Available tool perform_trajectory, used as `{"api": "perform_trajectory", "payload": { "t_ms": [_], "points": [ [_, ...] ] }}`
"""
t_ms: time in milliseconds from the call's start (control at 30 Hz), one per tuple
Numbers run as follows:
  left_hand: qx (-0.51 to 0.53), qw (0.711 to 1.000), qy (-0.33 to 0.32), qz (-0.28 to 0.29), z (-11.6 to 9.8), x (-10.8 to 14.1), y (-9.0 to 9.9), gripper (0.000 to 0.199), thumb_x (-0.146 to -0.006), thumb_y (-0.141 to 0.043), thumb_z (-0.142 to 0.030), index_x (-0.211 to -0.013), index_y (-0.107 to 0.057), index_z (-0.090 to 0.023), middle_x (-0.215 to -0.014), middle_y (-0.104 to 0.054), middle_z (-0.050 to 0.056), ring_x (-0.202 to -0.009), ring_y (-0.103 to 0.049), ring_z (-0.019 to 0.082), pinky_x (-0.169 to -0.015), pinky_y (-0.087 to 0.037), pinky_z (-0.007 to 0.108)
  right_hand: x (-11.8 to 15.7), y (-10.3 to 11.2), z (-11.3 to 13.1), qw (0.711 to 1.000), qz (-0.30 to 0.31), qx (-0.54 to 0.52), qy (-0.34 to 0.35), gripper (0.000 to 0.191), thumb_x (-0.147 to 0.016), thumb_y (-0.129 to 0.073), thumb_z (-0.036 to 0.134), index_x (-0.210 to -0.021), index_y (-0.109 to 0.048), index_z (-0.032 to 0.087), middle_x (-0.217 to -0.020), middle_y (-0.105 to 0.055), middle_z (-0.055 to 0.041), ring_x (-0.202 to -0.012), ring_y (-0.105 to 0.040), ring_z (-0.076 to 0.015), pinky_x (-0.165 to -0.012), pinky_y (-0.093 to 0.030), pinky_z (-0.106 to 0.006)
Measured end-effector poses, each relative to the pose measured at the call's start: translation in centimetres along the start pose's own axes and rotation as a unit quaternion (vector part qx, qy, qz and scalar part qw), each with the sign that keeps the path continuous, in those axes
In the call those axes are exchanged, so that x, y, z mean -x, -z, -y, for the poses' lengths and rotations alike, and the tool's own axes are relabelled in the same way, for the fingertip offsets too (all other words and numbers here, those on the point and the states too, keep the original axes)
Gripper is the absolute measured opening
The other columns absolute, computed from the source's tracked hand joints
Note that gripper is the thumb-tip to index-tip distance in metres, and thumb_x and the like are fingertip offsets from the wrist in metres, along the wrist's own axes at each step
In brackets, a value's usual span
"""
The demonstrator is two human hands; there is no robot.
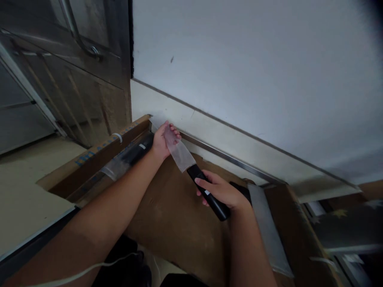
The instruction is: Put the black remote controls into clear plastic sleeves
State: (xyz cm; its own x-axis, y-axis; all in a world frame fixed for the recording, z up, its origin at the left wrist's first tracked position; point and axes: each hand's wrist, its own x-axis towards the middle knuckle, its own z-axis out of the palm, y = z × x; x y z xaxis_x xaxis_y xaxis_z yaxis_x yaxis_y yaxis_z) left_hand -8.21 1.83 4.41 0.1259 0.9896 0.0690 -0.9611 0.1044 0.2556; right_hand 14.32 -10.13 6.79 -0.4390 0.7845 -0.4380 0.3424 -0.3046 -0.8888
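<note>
Black cylinder [220,209] slants in the closed right hand [220,188] — the left hand [163,141], palm up and half-open, cradles a translucent plastic sleeve [183,156].

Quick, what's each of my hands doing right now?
Left hand: closed loosely on the clear plastic sleeve.
Right hand: closed around the black handle.
</note>
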Motion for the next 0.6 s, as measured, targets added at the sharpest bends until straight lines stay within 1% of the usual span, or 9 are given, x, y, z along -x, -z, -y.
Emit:
{"api": "perform_trajectory", "payload": {
  "t_ms": [133,233,267,333,400,467,533,600],
  "points": [
    [-0.009,1.000,0.021,0.001,0.8,0.2,-0.5,0.019,-0.087,-0.065,-0.033,-0.079,-0.057,-0.017,-0.067,-0.060,-0.002,-0.057,-0.059,0.009,-0.056,-0.049,0.021,-0.4,-0.3,0.2,1.000,-0.001,0.002,0.017,0.039,-0.088,-0.064,0.055,-0.102,-0.051,0.022,-0.072,-0.064,0.0020,-0.049,-0.059,-0.0113,-0.044,-0.049,-0.021],
    [-0.010,0.999,0.035,0.008,1.0,0.4,-0.8,0.019,-0.089,-0.062,-0.033,-0.080,-0.058,-0.017,-0.068,-0.061,-0.001,-0.058,-0.059,0.009,-0.056,-0.049,0.021,-0.3,-0.3,0.3,1.000,-0.010,0.004,0.002,0.040,-0.087,-0.065,0.055,-0.103,-0.052,0.021,-0.071,-0.064,0.0010,-0.048,-0.059,-0.0120,-0.043,-0.049,-0.022],
    [-0.010,0.999,0.037,0.007,1.0,0.4,-0.9,0.019,-0.089,-0.062,-0.034,-0.080,-0.058,-0.017,-0.067,-0.061,-0.001,-0.057,-0.059,0.009,-0.056,-0.048,0.021,-0.4,-0.2,0.3,1.000,-0.025,-0.002,-0.005,0.040,-0.087,-0.066,0.055,-0.103,-0.053,0.021,-0.070,-0.064,0.0008,-0.047,-0.059,-0.0124,-0.043,-0.048,-0.022],
    [-0.008,0.999,0.033,0.001,0.9,0.3,-0.9,0.020,-0.088,-0.062,-0.034,-0.078,-0.058,-0.018,-0.065,-0.060,-0.002,-0.057,-0.058,0.008,-0.056,-0.048,0.020,-0.7,-0.2,0.3,0.996,-0.083,-0.020,-0.002,0.040,-0.084,-0.069,0.053,-0.101,-0.054,0.021,-0.069,-0.063,0.0012,-0.047,-0.059,-0.0123,-0.042,-0.048,-0.022],
    [0.001,1.000,0.029,0.003,0.8,0.3,-0.8,0.020,-0.088,-0.063,-0.033,-0.077,-0.057,-0.018,-0.065,-0.059,-0.002,-0.057,-0.058,0.008,-0.056,-0.048,0.020,-1.4,-0.3,0.3,0.985,-0.160,-0.043,0.037,0.040,-0.078,-0.077,0.048,-0.095,-0.054,0.021,-0.069,-0.061,0.0031,-0.046,-0.058,-0.0112,-0.042,-0.047,-0.021],
    [0.011,0.999,0.028,0.015,0.9,0.3,-0.8,0.020,-0.088,-0.063,-0.033,-0.077,-0.058,-0.018,-0.065,-0.059,-0.002,-0.057,-0.058,0.008,-0.055,-0.048,0.020,-2.1,-0.7,0.3,0.970,-0.219,-0.066,0.086,0.042,-0.070,-0.083,0.043,-0.089,-0.053,0.021,-0.067,-0.057,0.0061,-0.044,-0.055,-0.0101,-0.041,-0.046,-0.021],
    [0.011,0.999,0.030,0.017,0.9,0.3,-1.0,0.020,-0.088,-0.064,-0.033,-0.076,-0.058,-0.018,-0.065,-0.059,-0.002,-0.057,-0.058,0.008,-0.053,-0.048,0.020,-2.7,-1.3,0.4,0.958,-0.247,-0.085,0.114,0.043,-0.066,-0.085,0.041,-0.086,-0.053,0.021,-0.064,-0.053,0.0080,-0.042,-0.053,-0.0102,-0.038,-0.045,-0.022],
    [0.006,1.000,0.027,0.007,1.0,0.4,-1.2,0.020,-0.087,-0.065,-0.033,-0.076,-0.057,-0.018,-0.065,-0.059,-0.002,-0.056,-0.058,0.007,-0.052,-0.047,0.019,-2.9,-1.8,0.4,0.953,-0.257,-0.100,0.123,0.043,-0.066,-0.085,0.041,-0.088,-0.054,0.021,-0.065,-0.054,0.0078,-0.041,-0.053,-0.0105,-0.037,-0.045,-0.022]
  ]
}}
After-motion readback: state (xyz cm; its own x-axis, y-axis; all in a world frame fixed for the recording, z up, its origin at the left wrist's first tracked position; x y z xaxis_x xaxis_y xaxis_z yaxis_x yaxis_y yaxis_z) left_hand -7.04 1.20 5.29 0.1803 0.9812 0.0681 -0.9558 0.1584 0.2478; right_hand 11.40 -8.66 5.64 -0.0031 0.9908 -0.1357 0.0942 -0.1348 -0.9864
